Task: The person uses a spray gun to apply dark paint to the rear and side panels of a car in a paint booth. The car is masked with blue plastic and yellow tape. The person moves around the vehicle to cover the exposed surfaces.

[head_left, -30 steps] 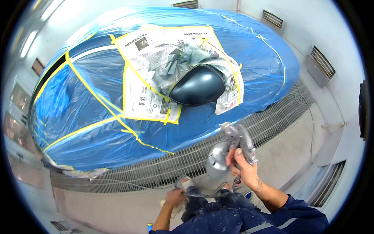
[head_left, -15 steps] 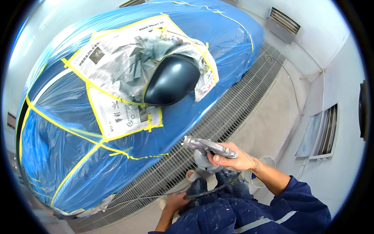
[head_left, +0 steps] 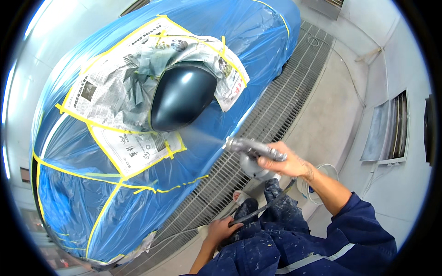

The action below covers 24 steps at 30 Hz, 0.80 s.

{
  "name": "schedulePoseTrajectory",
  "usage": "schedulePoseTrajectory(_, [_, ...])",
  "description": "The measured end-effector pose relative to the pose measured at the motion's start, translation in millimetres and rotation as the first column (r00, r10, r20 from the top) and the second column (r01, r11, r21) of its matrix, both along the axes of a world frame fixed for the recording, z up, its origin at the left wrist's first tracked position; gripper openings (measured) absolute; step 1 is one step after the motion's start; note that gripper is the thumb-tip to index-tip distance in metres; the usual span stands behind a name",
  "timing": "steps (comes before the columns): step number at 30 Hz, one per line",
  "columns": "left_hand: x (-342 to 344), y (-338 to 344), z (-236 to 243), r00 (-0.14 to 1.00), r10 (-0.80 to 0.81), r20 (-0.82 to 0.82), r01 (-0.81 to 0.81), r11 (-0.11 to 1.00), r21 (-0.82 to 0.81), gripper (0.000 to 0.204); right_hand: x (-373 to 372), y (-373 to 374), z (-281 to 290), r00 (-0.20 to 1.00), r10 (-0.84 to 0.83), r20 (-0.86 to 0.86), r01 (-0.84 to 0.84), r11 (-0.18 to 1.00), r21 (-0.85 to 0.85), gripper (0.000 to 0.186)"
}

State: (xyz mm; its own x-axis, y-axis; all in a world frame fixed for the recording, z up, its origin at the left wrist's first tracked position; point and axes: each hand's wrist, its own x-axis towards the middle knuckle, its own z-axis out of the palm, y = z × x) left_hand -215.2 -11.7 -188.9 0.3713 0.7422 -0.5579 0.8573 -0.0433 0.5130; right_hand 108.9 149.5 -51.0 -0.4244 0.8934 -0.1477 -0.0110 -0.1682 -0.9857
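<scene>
My right hand (head_left: 281, 163) grips a silver spray gun (head_left: 246, 147) with a cup below it. A pale mist leaves its nozzle toward a glossy black curved panel (head_left: 182, 96), likely a mirror housing, set among yellow-taped newspaper (head_left: 110, 92) on a car wrapped in blue plastic sheeting (head_left: 73, 221). My left hand (head_left: 221, 230), low near my legs, is closed on the dark air hose (head_left: 262, 207) that runs from the gun.
A floor grate (head_left: 290, 92) runs alongside the car beside pale concrete (head_left: 331, 106). A white bucket (head_left: 329, 181) stands near the right wall, which has louvred vents (head_left: 396, 124). A thin hose (head_left: 352, 87) trails along the floor.
My right hand has raised and turned the gun toward the black panel, and mist now shows at its nozzle. The view has swung so the car runs more diagonally.
</scene>
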Motion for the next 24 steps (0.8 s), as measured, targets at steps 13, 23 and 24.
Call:
schedulePoseTrajectory(13, [-6.6,7.2,2.3,0.992,0.100,-0.071,-0.097,0.994,0.040,0.047,40.4,-17.7,-24.4,0.769,-0.607,-0.202,0.606,0.792,-0.075,0.046])
schedulePoseTrajectory(23, [-43.6,-6.2,-1.1,0.978,0.197,-0.066,-0.190,0.977,0.099,0.045,0.2,-19.6,-4.7,0.639,-0.744,-0.197,0.759,0.651,0.001,0.042])
schedulePoseTrajectory(24, [-47.2,-8.2,-1.8,0.978,0.202,-0.053,-0.195,0.974,0.112,0.044,-5.9,-19.9,-2.8,0.627,-0.751,-0.205,0.766,0.642,-0.008,0.040])
